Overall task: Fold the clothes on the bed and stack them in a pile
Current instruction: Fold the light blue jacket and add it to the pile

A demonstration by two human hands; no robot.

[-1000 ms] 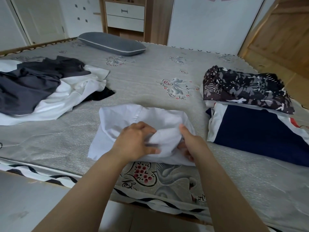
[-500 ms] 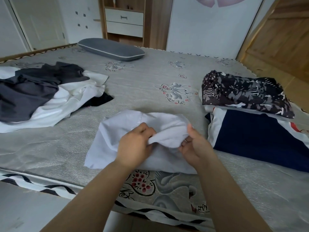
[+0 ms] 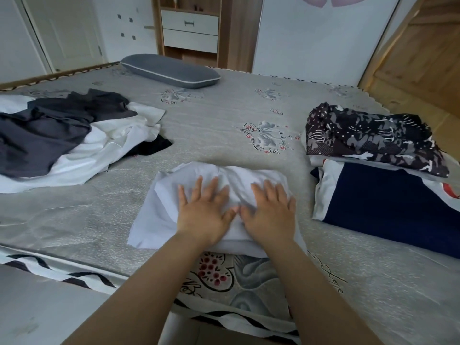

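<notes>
Fingers: the fingers (image 3: 199, 188) of the left hand (image 3: 205, 211) and those of the right hand (image 3: 270, 210) lay straight and spread wide, flat on the white garment (image 3: 159, 210) at lower centre, gripping nothing.
Change: half a second before, both hands pinched a raised fold of that cloth; now the fold was laid down and the palms pressed on it. By my reading the fold was finished and only smoothing was left before stacking.
Bed: the bed (image 3: 224, 115) filled most of the frame and carried everything named here.
Unfolded heap: a loose heap of dark grey and white clothes (image 3: 62, 140) lay at left, well apart from the hands, not yet folded.
Pile: the folded pile (image 3: 388, 195) sat at right, a navy piece below, a patterned dark garment (image 3: 373, 135) on top.
Pillow: a grey pillow (image 3: 171, 70) lay at upper centre.
Containers: none held clothes; the drawers (image 3: 190, 31) at the top were shut.
</notes>
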